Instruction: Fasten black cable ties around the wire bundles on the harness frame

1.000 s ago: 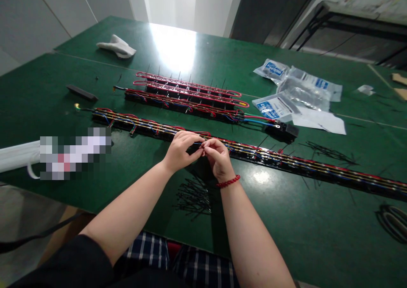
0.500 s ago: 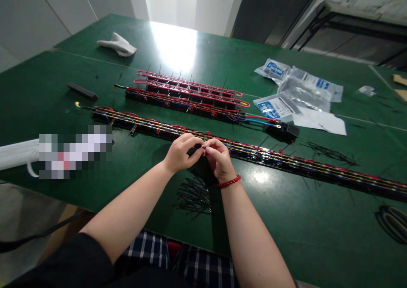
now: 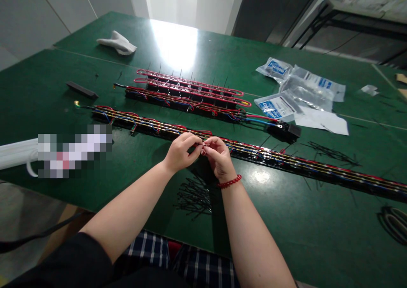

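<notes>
Over the long wired strip [image 3: 159,125], my left hand [image 3: 182,152] and my right hand [image 3: 219,156] meet fingertip to fingertip. Both are closed in a pinch on a thin dark strand that looks like a black cable tie, mostly hidden by the fingers. Red, yellow and blue wires run along the strip, which passes just behind my hands. A pile of black cable ties [image 3: 193,197] lies on the table below my wrists.
Behind the strip lies a bundle of red-wired black bars [image 3: 190,93] with upright tie tails and a black connector [image 3: 282,130]. Plastic bags [image 3: 305,87], a white glove [image 3: 117,43], a dark block [image 3: 82,90], more loose ties [image 3: 333,152] and scissor-like handles [image 3: 394,222] are on the green table [image 3: 133,190].
My fingertips have shifted very slightly against each other, and less of the dark strand shows between them. My view has moved a little; the objects on the table have stayed put.
</notes>
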